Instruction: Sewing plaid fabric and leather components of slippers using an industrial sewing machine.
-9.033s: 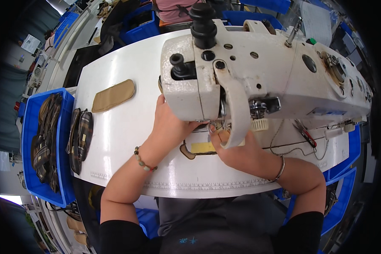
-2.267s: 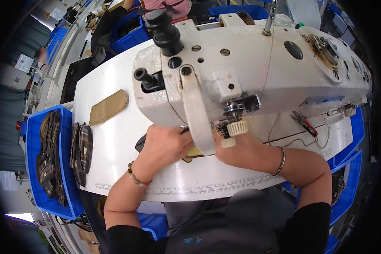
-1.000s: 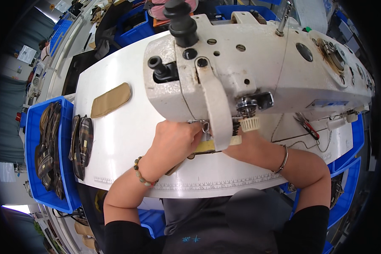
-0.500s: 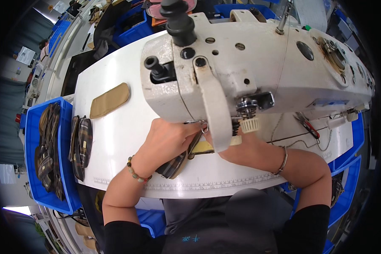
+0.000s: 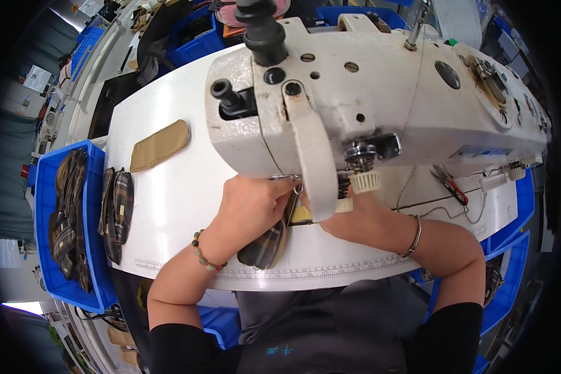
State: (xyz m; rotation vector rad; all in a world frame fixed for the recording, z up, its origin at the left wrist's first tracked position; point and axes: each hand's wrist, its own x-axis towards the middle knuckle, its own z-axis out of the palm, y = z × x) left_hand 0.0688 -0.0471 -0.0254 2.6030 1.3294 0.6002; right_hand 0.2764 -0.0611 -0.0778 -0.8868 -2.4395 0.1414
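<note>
A sewing machine [image 5: 318,93] with a worn white body stands over the white worktable [image 5: 168,218]. Under its head lies a dark plaid fabric piece [image 5: 263,250] with tan edging, its rounded end toward me. My left hand [image 5: 255,202] is closed on the upper part of this piece, fingers bent close to the presser area. On the other side, my right hand [image 5: 352,218] rests by the yellow plate [image 5: 300,215]; its fingertips are hidden behind the machine's pale curved lever [image 5: 318,162]. The needle point is hidden too.
A tan rounded piece [image 5: 160,146] lies at the table's left. Plaid pieces [image 5: 116,215] lie at the edge beside a blue bin [image 5: 100,230] holding several more. Red-handled snips [image 5: 450,186] and a loose cord are at the right. A printed ruler runs along the front edge.
The near end of the plaid piece has swung to the right, and less of the yellow plate shows. Both hands stay close to the same place under the machine head.
</note>
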